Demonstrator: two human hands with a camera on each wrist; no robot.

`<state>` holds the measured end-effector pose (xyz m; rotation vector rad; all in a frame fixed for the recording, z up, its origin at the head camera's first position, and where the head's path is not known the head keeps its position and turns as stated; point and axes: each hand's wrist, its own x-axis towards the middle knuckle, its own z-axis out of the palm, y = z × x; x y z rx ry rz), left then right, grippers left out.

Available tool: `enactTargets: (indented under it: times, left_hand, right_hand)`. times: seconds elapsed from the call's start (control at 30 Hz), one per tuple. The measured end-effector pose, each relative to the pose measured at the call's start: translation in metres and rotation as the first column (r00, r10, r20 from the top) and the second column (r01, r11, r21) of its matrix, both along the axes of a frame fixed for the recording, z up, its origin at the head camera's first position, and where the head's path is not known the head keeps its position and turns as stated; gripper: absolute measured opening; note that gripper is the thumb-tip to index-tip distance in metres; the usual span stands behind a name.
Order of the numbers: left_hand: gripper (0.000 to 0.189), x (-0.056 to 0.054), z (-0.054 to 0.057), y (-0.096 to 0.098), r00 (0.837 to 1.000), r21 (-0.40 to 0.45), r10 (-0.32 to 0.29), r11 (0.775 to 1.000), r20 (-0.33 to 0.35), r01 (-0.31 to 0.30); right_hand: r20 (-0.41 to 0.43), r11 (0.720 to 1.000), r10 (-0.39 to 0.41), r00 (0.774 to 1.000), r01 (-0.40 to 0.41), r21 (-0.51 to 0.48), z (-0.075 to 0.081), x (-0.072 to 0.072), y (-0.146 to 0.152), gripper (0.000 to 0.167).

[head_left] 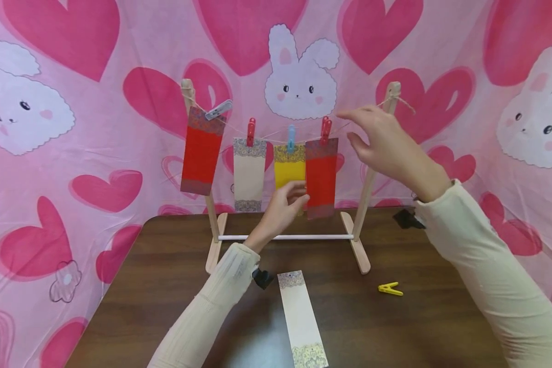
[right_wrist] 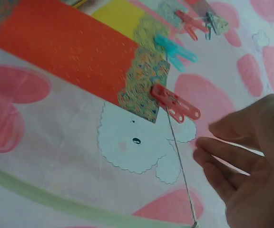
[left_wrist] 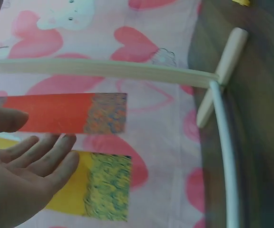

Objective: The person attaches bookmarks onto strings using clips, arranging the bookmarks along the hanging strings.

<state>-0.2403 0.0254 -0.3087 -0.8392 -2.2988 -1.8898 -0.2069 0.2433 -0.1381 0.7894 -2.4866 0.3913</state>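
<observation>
Four-sided paper strips with patterned ends hang by clothespins from a string. The rightmost red strip (head_left: 321,179) is held by a red clothespin (right_wrist: 175,103). Beside it, a yellow strip (head_left: 289,171) hangs under a blue clothespin (head_left: 292,139). My left hand (head_left: 282,209) is at the lower part of these two strips, its fingers loosely bent and the thumb apart. It overlaps the yellow strip in the left wrist view. My right hand (head_left: 386,140) hovers right of the red clothespin, thumb and fingers spread apart, with nothing between them.
Farther left hang a cream strip (head_left: 249,176) and a tilted red strip (head_left: 202,153) under a grey clothespin (head_left: 219,109). A wooden stand (head_left: 363,204) with a white crossbar (head_left: 313,236) carries the string. On the table (head_left: 165,286) lie a cream strip (head_left: 301,317) and a yellow clothespin (head_left: 390,289).
</observation>
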Motion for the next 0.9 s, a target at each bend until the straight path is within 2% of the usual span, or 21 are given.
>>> enactTargets:
  times: [0.13, 0.27, 0.5, 0.67, 0.9]
  left_hand:
    - [0.037, 0.007, -0.015, -0.009, 1.000, -0.021, -0.013, 1.000, -0.025, 0.013]
    - [0.035, 0.017, -0.026, -0.019, 0.999, -0.051, 0.000, 0.999, -0.038, -0.002]
    - [0.033, 0.038, -0.038, -0.033, 0.997, -0.062, 0.065, 0.996, -0.030, -0.067]
    - [0.032, 0.050, -0.042, -0.042, 0.996, -0.083, 0.077, 0.993, -0.045, -0.080]
    - [0.032, 0.064, -0.045, -0.051, 0.992, -0.111, 0.096, 0.988, -0.077, -0.104]
  right_hand:
    - [-0.102, 0.999, 0.011, 0.995, -0.016, -0.046, -0.019, 0.016, 0.010, 0.045]
    - [-0.158, 0.996, 0.032, 0.987, -0.044, -0.073, -0.041, 0.029, 0.021, 0.043]
    - [-0.146, 0.991, 0.001, 0.989, -0.020, -0.129, -0.078, 0.052, 0.039, 0.044]
    - [-0.156, 0.991, -0.026, 0.988, 0.005, -0.132, -0.101, 0.062, 0.048, 0.045]
    - [-0.181, 0.982, -0.029, 0.983, -0.006, -0.189, -0.133, 0.075, 0.057, 0.039]
